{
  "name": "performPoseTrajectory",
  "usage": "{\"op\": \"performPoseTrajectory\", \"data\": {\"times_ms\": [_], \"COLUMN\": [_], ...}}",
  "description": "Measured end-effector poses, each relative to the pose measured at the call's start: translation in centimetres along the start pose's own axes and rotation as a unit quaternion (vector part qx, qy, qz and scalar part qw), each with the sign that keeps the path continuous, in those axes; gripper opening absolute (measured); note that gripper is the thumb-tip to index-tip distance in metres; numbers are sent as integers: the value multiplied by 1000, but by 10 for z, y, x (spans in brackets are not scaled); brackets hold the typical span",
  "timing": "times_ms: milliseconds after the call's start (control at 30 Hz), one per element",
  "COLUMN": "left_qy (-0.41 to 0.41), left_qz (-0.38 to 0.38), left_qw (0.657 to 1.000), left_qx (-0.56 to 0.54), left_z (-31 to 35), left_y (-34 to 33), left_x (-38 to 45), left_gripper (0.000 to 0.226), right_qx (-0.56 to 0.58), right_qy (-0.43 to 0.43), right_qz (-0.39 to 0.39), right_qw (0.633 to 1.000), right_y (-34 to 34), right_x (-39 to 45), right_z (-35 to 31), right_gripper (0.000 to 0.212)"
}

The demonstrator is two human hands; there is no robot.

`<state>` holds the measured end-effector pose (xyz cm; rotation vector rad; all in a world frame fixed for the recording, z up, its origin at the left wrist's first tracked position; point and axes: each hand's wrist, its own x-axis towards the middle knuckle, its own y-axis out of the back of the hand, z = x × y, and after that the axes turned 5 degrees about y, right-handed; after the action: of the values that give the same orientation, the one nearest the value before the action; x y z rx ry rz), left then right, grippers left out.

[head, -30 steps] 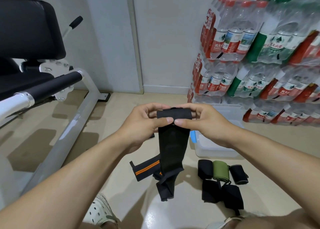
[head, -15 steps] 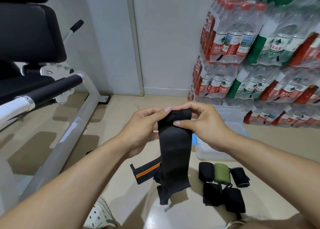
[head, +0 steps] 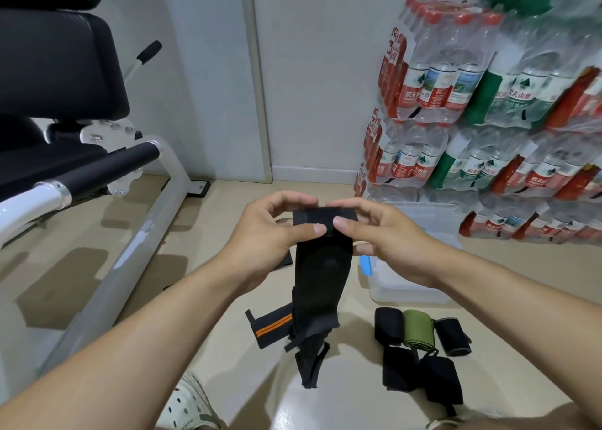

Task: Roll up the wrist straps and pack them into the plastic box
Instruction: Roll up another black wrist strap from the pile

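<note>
Two hands are seen in the head view, raised together above the pale floor. The top end of a long black elastic wrist strap is pinched between them: the fingers and thumb of the left hand are curled round its left edge, and those of the right hand round its right edge. Compared with half a second ago, the top of the strap has been turned over on itself into a flat fold, and the hanging tail has been drawn a little higher, though its end can still be seen trailing near the floor. From this it is judged that the roll has only just been started and most of the strap's length remains to be wound.

A clear plastic box with a blue clip is stood on the floor just behind the right hand, not yet filled as far as can be told. Five finished rolls, black and one olive green, are laid on the floor in front of the box. A flat black strap with an orange stripe is left unrolled beside the hanging tail.
</note>
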<state>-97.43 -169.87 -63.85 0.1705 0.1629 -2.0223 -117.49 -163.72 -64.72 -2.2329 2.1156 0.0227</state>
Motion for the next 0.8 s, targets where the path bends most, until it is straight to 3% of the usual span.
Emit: {"op": "performPoseTrajectory", "data": {"times_ms": [133, 367, 500, 667, 800], "left_qy": [-6, 17, 41, 93, 114], "left_qz": [-4, 5, -20, -61, -76], "left_qw": [1000, 1000, 999, 994, 991], "left_qx": [9, 0, -3, 0, 7], "left_z": [-1, -3, -3, 1, 2], "left_y": [-1, -2, -1, -2, -3], "left_x": [-1, 0, -1, -3, -5], "left_gripper": [46, 45, 38, 52, 44], "right_qx": [-19, -45, -39, -56, -42], "right_qy": [13, 48, 77, 111, 127], "right_qz": [8, 63, 78, 99, 101], "right_qw": [1000, 996, 993, 987, 986], "right_y": [-1, -1, -2, -6, -7], "right_x": [-2, 3, 2, 3, 3], "right_z": [0, 3, -1, 0, 0], "right_gripper": [38, 35, 38, 36, 36]}}
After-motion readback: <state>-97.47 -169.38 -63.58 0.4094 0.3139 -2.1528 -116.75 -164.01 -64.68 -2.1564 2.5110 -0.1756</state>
